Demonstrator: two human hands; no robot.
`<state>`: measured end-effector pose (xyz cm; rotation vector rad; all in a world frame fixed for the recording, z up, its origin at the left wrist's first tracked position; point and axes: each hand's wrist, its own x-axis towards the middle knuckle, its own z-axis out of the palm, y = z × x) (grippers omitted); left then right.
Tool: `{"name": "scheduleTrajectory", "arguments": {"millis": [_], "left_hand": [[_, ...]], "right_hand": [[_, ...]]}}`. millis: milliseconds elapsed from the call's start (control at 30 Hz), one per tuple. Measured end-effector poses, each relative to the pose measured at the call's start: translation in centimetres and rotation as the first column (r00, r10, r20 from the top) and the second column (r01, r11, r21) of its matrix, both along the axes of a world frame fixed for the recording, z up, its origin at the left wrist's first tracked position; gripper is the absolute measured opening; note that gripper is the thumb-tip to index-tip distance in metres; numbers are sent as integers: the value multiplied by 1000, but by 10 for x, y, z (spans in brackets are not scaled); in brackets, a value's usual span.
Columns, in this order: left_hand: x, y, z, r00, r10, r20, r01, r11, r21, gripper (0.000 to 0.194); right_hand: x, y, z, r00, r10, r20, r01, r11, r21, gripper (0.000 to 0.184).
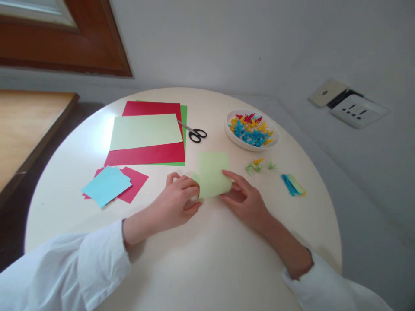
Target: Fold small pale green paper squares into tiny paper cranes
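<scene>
- Pinching the pale green sheet point(213, 175) by its near edges, my left fingers point(189, 185) are curled at one side, my right fingers point(238, 179) close on the other; it's bent, without a finished shape.
- Blue point(108, 185) and red squares point(134, 185) lie flat to my left, unfolded; thin coloured pieces point(291, 185) sit right.
- Beyond my right hand, a few small folded pieces point(255, 166) rest loose on the counter point(194, 268).
- Farther, scissors point(195, 135) touch large uncut-looking sheets point(145, 131); the white bowl point(231, 137) holds many finished folded shapes point(249, 129).
</scene>
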<state>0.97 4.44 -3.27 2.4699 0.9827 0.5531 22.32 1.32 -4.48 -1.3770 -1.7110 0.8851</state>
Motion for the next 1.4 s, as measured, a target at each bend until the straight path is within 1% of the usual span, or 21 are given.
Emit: {"name": "scheduleTrajectory", "arguments": {"millis": [133,200,267,400,467,533,600,667,767,833,900,1000,1100,1167,1267,1400], "left_hand": [[2,3,-1,998,56,21,-54,995,-85,25],[3,4,-1,996,87,29,-84,990,-115,28],[4,6,-1,992,119,34,-114,986,-124,27],[6,8,0,984,168,51,-160,976,-145,28],[6,9,0,977,202,67,-188,967,-171,25],[7,10,0,963,250,101,-222,949,-223,18],[7,10,-1,940,307,149,-252,918,-306,10],[8,10,-2,917,354,187,-265,887,-378,16],[9,9,-3,894,396,209,-284,863,-417,29],[9,8,-3,887,413,206,-299,854,-426,34],[9,7,-4,884,420,204,-306,851,-427,37],[8,7,-4,886,415,207,-304,858,-414,41],[8,7,-3,910,373,183,-287,882,-373,41],[7,7,-2,933,332,139,-276,907,-317,38],[6,8,-2,953,288,92,-260,936,-236,28],[6,8,-4,964,260,50,-245,948,-205,18]], "right_hand": [[-3,3,1,999,11,36,-11,1000,-3,52],[-4,5,0,998,4,59,-5,1000,13,52],[-5,8,0,999,3,50,-4,1000,22,51],[-6,13,-2,1000,-1,-17,1,1000,-16,52],[-8,15,-3,1000,-9,-28,8,999,-32,52],[-9,16,-3,1000,-22,-21,22,999,-30,51],[-11,18,-4,999,-33,-3,33,999,-18,49],[-13,19,-3,1000,-31,2,31,999,-19,48],[-12,22,0,1000,-2,-29,0,999,-52,49],[-10,23,2,997,47,-53,-51,995,-80,51],[-8,24,2,996,71,-61,-77,993,-94,53],[-6,25,2,997,53,-56,-59,994,-97,52],[-7,26,2,996,48,-75,-57,992,-116,50],[-8,26,2,996,45,-77,-55,991,-124,50],[-9,26,3,998,33,-44,-38,992,-119,49],[-10,25,4,1000,21,19,-19,996,-92,48]]}}
